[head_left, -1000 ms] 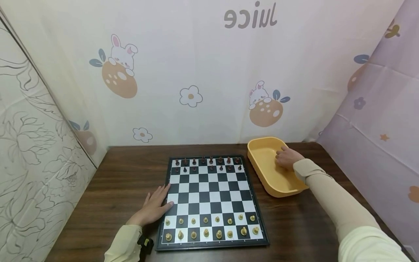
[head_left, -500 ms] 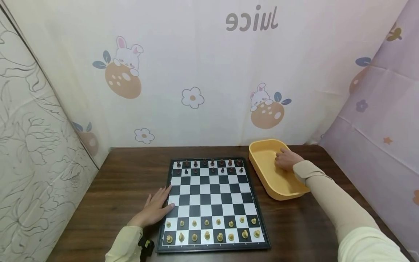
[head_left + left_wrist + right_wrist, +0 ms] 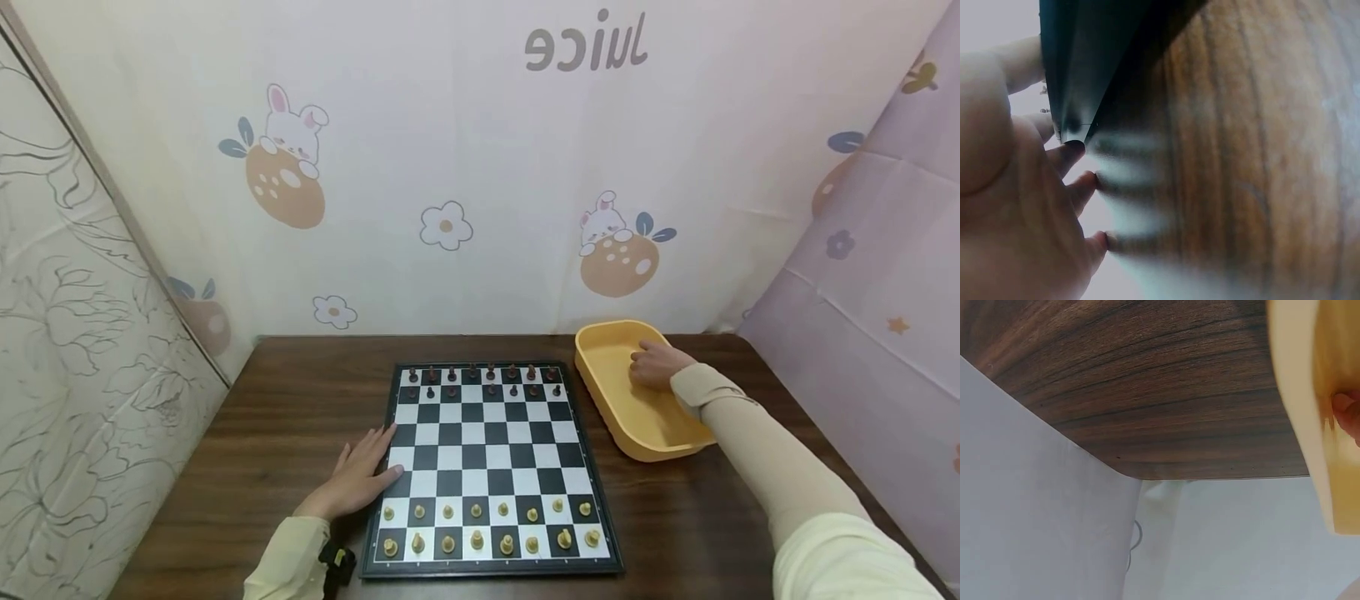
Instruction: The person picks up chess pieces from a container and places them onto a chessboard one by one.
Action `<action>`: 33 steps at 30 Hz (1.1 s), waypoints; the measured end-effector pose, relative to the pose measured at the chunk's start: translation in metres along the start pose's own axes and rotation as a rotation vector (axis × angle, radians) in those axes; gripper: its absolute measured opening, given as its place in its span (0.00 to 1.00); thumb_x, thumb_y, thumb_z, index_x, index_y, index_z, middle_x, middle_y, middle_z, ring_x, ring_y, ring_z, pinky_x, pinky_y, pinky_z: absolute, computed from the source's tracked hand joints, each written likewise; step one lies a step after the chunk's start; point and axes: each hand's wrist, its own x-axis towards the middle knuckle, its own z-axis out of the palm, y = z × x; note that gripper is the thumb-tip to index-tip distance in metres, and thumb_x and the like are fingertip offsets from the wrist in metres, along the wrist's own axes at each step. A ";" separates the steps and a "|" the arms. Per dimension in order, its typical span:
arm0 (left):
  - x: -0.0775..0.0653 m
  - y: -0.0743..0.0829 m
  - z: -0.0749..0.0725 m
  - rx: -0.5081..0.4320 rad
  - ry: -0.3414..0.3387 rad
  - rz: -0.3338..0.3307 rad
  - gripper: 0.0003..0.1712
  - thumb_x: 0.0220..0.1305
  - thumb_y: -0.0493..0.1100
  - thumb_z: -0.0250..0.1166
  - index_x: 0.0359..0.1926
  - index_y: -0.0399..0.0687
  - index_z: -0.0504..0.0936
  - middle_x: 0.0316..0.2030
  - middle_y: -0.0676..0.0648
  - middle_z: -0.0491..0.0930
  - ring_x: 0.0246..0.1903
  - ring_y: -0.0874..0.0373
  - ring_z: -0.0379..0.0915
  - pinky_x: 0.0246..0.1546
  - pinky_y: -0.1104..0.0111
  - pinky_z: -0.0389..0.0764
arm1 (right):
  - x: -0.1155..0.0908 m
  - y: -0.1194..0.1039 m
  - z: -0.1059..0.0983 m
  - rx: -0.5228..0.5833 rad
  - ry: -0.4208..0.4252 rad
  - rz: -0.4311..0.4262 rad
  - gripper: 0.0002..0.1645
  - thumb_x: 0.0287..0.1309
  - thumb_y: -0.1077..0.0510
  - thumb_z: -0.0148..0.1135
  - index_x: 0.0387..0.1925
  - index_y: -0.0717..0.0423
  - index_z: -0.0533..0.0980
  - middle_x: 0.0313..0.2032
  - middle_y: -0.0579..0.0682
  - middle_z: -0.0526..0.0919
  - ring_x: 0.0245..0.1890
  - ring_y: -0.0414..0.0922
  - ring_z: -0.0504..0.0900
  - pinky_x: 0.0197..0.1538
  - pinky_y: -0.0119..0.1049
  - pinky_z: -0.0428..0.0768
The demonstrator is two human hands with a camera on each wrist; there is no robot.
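My left hand (image 3: pixel 352 481) lies with fingers spread at the left side of a black-and-white chessboard (image 3: pixel 474 457), its thumb and index fingertip overlapping the edge. The left wrist view shows its other fingertips (image 3: pixel 1099 240) near the wood surface. Off to the right, my right hand (image 3: pixel 662 367) reaches into a yellow tray (image 3: pixel 611 362), fingers bent and pointing left. A fingertip (image 3: pixel 1349 415) shows inside the tray wall in the right wrist view; whether it pinches something I cannot tell. Light chess pieces (image 3: pixel 477 540) fill two near rows; dark chess pieces (image 3: pixel 491 372) stand in two far rows, with one gap.
Everything stands on a dark wooden table (image 3: pixel 315 392). A printed cloth (image 3: pixel 510 275) hangs behind its far edge, with more cloth on both sides. The tray stands right beside the board's far right corner.
The head view has shifted slightly. Both hands keep nearly the same places, the left at the board's edge and the right inside the tray.
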 end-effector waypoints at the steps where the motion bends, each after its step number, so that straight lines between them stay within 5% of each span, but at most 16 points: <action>1: 0.000 0.000 0.000 -0.001 -0.002 0.001 0.41 0.67 0.54 0.57 0.74 0.47 0.53 0.71 0.36 0.51 0.71 0.40 0.37 0.66 0.42 0.31 | 0.000 0.000 0.002 0.004 0.004 -0.006 0.12 0.47 0.57 0.70 0.15 0.46 0.75 0.19 0.43 0.74 0.22 0.42 0.69 0.29 0.34 0.60; 18: 0.003 0.000 0.000 0.006 -0.005 0.000 0.41 0.67 0.54 0.57 0.74 0.47 0.52 0.71 0.35 0.50 0.71 0.39 0.37 0.66 0.41 0.31 | -0.005 0.000 -0.006 0.073 0.026 0.015 0.15 0.41 0.54 0.73 0.15 0.46 0.72 0.19 0.42 0.72 0.23 0.42 0.68 0.29 0.34 0.60; 24: 0.002 0.000 0.002 0.017 0.002 -0.002 0.41 0.66 0.55 0.58 0.74 0.46 0.54 0.71 0.35 0.51 0.71 0.39 0.38 0.66 0.41 0.32 | -0.003 -0.002 0.000 0.013 0.056 -0.017 0.16 0.33 0.56 0.75 0.15 0.45 0.72 0.19 0.42 0.72 0.23 0.41 0.68 0.28 0.33 0.60; 33: 0.002 -0.001 0.000 0.013 0.004 0.007 0.41 0.66 0.55 0.57 0.74 0.46 0.53 0.71 0.35 0.51 0.71 0.39 0.38 0.66 0.41 0.32 | 0.001 -0.002 0.004 0.002 -0.001 -0.024 0.13 0.40 0.54 0.72 0.16 0.45 0.74 0.22 0.44 0.73 0.26 0.43 0.70 0.30 0.36 0.64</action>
